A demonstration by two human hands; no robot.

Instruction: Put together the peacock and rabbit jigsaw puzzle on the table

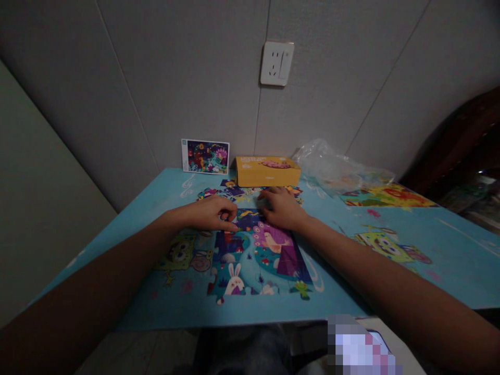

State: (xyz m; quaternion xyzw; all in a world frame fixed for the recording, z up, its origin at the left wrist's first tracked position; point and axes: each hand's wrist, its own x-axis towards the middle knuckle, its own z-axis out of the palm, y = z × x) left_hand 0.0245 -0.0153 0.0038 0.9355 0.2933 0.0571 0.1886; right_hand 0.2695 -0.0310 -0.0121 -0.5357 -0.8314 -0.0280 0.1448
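Note:
A partly joined jigsaw puzzle (250,265) lies before me, with a white rabbit, a pink bird and a green frog on it. My left hand (213,212) rests over its upper left edge, fingers curved, thumb apart from them and nothing visible between. At the upper right edge is my right hand (282,207), its fingers bent and apart, reaching toward the loose puzzle pieces (244,197). Whether its fingertips touch a piece is hard to make out. Those pieces lie in a band beyond the puzzle, partly covered by both hands.
Behind the pieces stands a yellow box (267,172). A picture card (206,157) leans on the wall to its left. A clear plastic bag (332,166) and a colourful orange-and-green sheet (390,196) lie at right on the blue cartoon-printed table (156,307). Below is a blurred-out phone (363,349).

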